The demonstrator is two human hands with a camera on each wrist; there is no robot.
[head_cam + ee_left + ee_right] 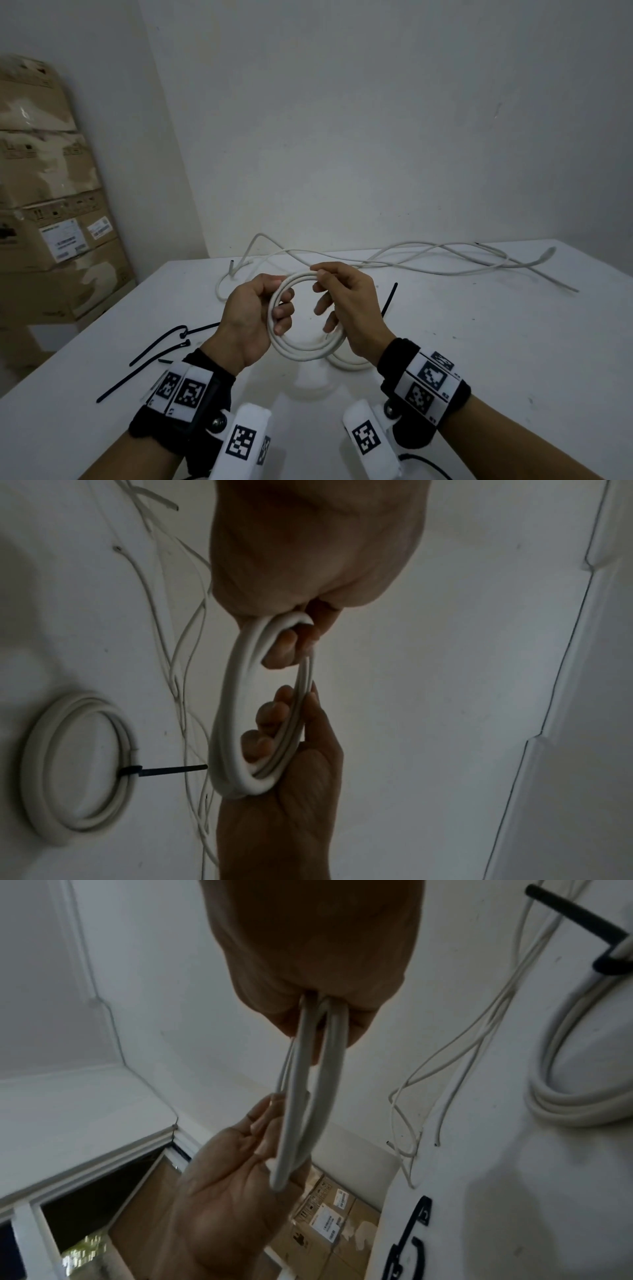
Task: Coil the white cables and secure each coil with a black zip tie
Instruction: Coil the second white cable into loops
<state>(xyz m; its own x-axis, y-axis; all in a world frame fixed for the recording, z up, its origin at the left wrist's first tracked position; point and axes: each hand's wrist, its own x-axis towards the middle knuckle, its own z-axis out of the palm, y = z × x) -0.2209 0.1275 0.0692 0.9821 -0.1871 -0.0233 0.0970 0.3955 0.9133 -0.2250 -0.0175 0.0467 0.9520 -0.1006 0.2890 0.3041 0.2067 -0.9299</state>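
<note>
Above the white table [479, 359] I hold a coil of white cable [308, 353] upright between both hands. My left hand [278, 298] grips its left side, fingers curled through the ring. My right hand [322, 282] pinches the top right, other fingers inside the ring. In the left wrist view the coil [232, 696] runs from my left hand [294, 642] to my right hand [291, 723]. The right wrist view shows the coil [301, 1096] edge-on. A second coil [75, 764] lies on the table, bound by a black zip tie [164, 771]. Loose zip ties [164, 346] lie left.
Long loose white cables [411, 260] sprawl across the back of the table by the wall. Stacked cardboard boxes [51, 205] stand off the table's left edge. The bound coil [346, 363] lies just under my right hand, its tie's tail [390, 301] pointing away.
</note>
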